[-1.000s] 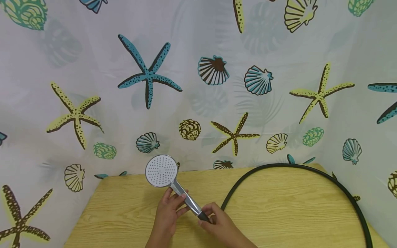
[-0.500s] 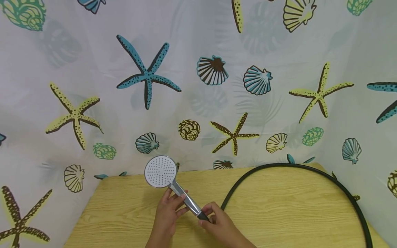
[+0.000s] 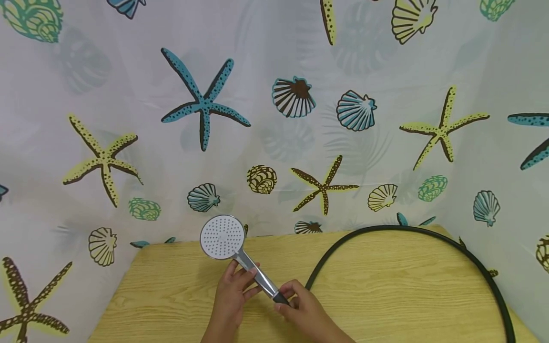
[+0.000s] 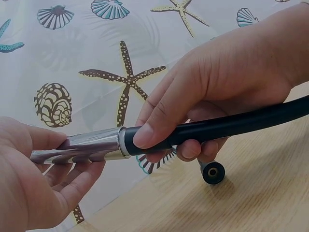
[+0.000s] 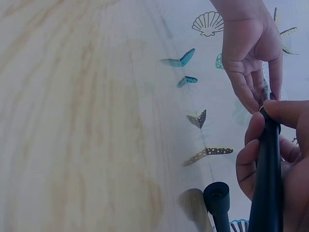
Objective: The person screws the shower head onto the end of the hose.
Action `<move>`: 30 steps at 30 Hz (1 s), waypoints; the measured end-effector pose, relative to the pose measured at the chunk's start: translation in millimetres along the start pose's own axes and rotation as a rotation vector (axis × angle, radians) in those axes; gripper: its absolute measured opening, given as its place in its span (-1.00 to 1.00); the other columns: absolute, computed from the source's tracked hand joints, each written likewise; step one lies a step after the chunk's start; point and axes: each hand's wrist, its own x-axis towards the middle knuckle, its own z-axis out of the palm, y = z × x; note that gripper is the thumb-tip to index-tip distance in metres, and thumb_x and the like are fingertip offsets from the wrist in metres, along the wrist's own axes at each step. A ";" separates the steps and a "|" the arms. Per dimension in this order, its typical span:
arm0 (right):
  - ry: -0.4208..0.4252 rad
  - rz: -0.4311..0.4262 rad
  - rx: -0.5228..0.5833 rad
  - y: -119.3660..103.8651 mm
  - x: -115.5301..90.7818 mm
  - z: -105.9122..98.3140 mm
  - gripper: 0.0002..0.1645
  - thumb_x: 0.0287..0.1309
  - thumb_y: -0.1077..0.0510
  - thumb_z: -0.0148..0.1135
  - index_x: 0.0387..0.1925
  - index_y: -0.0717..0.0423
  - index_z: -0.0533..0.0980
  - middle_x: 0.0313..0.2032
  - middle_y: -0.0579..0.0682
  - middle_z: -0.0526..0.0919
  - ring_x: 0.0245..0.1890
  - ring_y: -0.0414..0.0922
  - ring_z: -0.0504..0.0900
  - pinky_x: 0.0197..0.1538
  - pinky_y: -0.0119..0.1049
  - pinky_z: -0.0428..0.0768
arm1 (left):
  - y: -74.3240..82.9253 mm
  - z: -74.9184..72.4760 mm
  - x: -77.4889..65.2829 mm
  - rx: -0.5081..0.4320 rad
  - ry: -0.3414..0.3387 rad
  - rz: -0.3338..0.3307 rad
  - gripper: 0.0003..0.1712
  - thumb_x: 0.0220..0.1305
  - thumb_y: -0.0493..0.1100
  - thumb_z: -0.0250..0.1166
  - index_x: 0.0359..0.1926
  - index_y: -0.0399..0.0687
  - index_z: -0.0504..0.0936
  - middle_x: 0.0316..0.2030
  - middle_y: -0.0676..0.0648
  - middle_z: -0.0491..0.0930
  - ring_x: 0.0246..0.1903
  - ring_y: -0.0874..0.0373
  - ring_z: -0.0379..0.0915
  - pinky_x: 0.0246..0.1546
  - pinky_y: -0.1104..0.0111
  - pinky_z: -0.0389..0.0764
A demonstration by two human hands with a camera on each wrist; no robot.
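A round-faced shower head with a chrome handle is held tilted above the wooden table, its nozzle face toward the head camera. My left hand grips the handle, thumb on one side and fingers on the other. With thumb and fingers my right hand pinches the end of a black hose, which meets the handle's lower end at a pale ring. Whether the joint is threaded tight I cannot tell. In the left wrist view, the hose's other end shows a hollow fitting behind the right hand.
From beside my right hand, the hose arcs across the right of the wooden table and leaves at the lower right. A white curtain printed with starfish and shells hangs behind the table and at both sides.
The view shifts very slightly. Both hands keep their hold, and the shower head and hose stay in nearly the same place.
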 end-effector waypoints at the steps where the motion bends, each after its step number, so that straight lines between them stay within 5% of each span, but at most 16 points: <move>1: -0.001 -0.003 0.000 0.1 0.0 -0.1 -0.67 0.38 0.10 0.26 0.08 0.10 0.45 -0.10 0.07 0.56 -0.43 -0.26 0.58 -0.35 -0.49 0.61 | -0.1 0.0 0.1 -0.002 0.000 0.000 -0.30 0.37 -0.23 0.30 0.47 -0.03 0.29 0.10 -0.11 0.67 -0.08 0.17 0.70 -0.01 0.18 0.77; 30: -0.014 -0.006 0.005 3.6 1.7 -2.5 -0.65 0.41 0.06 0.22 0.10 0.16 0.52 -0.17 0.05 0.62 -0.39 -0.19 0.64 -0.32 -0.44 0.67 | -2.2 -1.0 0.8 0.004 0.000 0.004 -0.31 0.39 -0.23 0.28 0.48 -0.01 0.29 0.12 -0.14 0.66 -0.07 0.16 0.70 -0.01 0.17 0.77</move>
